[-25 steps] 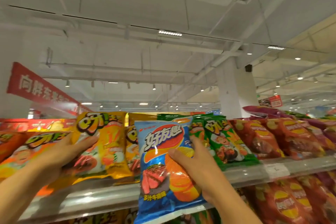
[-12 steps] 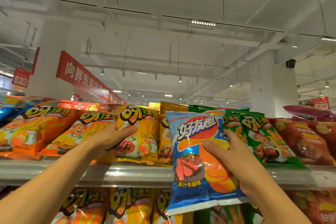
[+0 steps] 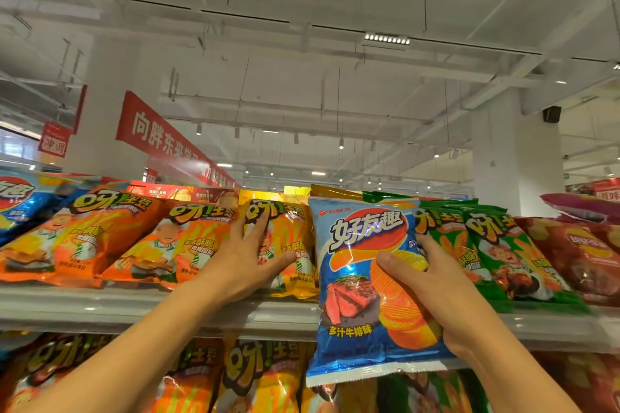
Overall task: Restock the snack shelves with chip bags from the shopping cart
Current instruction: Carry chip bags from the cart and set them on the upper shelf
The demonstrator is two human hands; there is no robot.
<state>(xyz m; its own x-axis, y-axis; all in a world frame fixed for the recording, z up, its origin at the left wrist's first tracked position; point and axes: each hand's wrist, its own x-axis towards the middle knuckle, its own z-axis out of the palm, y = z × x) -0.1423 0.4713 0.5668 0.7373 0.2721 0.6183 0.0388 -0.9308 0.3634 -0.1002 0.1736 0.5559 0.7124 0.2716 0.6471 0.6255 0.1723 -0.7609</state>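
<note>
Blue foil, head view: I am watching the blue chip bag [image 3: 365, 282] being held upright in front of the top shelf [image 3: 100, 308], its lower end hanging below the shelf edge.
Right hand [image 3: 432, 292]: gripping the blue bag, thumb across its front and fingers wrapping behind its right edge.
Left hand [image 3: 248, 261]: fingers are lying straight and spread, pressing flat on the yellow bag [image 3: 288, 245] beside it.
Slot: a narrow gap between the yellow bag and the green bags [image 3: 486, 255].
Risk: I am judging that pushing in could crumple the bag or tip neighbours forward off the shelf.
Cart: not in view.
</note>
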